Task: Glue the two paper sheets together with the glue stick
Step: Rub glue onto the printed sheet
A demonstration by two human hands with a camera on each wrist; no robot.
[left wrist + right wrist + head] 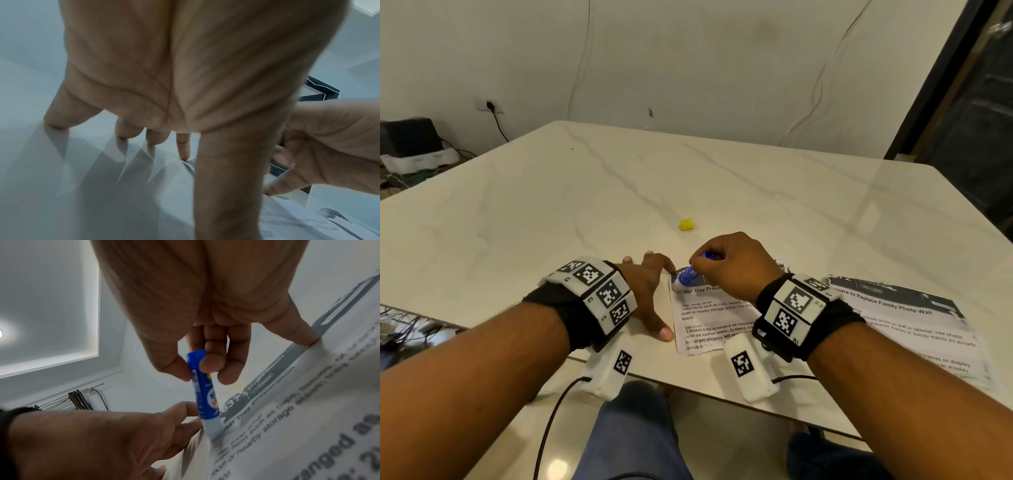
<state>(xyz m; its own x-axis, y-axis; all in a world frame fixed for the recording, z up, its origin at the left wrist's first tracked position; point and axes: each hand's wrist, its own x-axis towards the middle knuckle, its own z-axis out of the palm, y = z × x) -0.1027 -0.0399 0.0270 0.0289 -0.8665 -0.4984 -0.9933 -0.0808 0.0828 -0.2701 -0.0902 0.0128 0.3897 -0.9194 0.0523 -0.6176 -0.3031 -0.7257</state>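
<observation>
My right hand (726,263) pinches a blue glue stick (690,274) (202,391) with thumb and fingers. Its white tip touches the top left corner of a printed paper sheet (709,318) (287,426) near the table's front edge. My left hand (650,291) (164,97) lies spread with straight fingers just left of that sheet, index finger and thumb pressing its left edge. A second printed sheet (914,322) lies to the right, partly under my right wrist. The right little finger rests on the first sheet's grey header in the right wrist view.
A yellow glue cap (687,224) lies on the marble table (585,205), a little beyond my hands. The table's front edge runs just under my wrists. Cables hang on the wall behind, and boxes (410,150) sit at the far left.
</observation>
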